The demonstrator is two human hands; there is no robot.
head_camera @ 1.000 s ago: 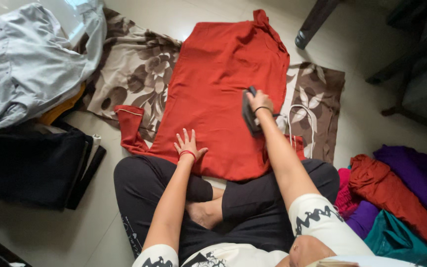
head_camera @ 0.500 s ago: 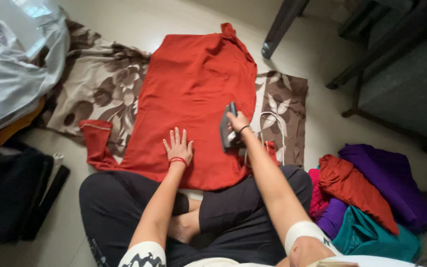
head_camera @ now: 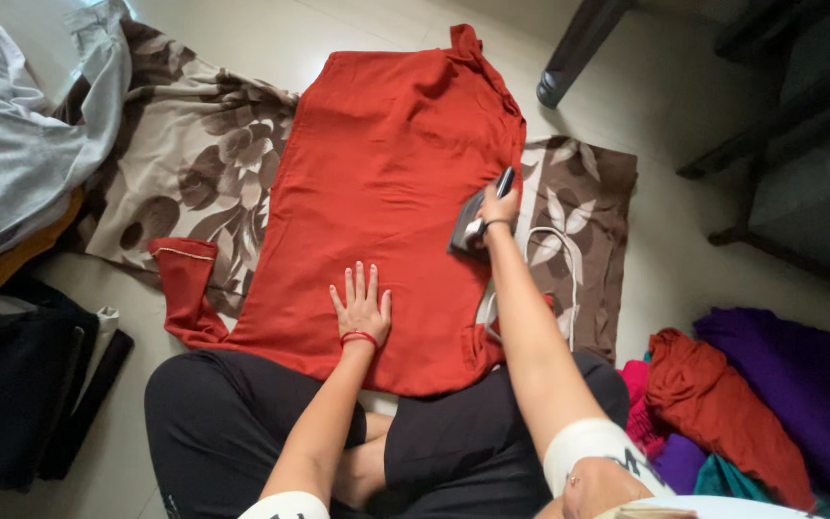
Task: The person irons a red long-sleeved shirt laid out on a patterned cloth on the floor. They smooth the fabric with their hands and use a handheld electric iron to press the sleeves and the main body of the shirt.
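Rust-red garment and dark iron, seen from my head view.

I see the rust-red garment (head_camera: 386,192) spread flat on the floor, its neck end at twelve o'clock, hem at six over my crossed legs, one sleeve folded out at nine. The dark iron (head_camera: 473,219) sits on its three o'clock edge, tilted, I think, under my right hand (head_camera: 500,204); my left hand (head_camera: 361,308) lies flat, fingers spread, near the hem.
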